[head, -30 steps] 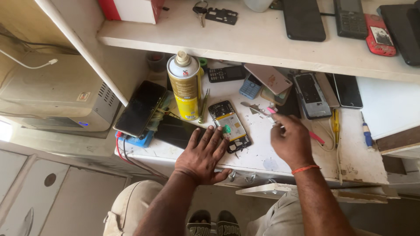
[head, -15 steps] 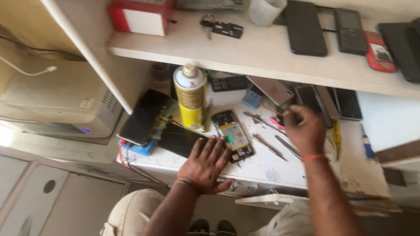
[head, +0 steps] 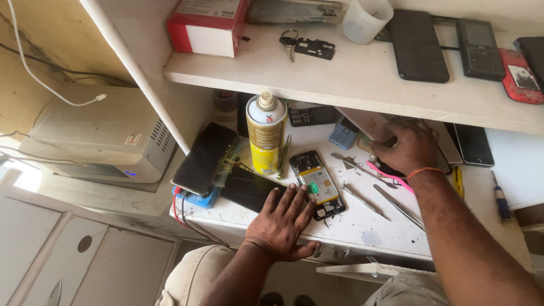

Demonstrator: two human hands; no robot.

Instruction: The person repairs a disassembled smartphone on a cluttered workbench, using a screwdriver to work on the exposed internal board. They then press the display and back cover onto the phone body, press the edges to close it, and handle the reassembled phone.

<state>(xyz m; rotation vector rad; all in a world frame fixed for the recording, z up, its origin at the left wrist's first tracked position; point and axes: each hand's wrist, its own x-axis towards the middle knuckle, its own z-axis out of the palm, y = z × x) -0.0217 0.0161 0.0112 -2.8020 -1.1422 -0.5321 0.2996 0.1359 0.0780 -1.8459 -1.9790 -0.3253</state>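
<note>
Two bare hands at work on a white workbench (head: 362,229)

The left hand (head: 281,222) lies flat, fingers spread, at the bench's front edge; the right hand (head: 409,144), knuckles up and fingers curled, reaches toward its back.

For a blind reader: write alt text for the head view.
A person's left hand lies flat on a white workbench, fingertips on an opened phone, while the right hand reaches under a shelf to a tilted phone. A yellow spray can, tweezers and more phones lie around.
</note>
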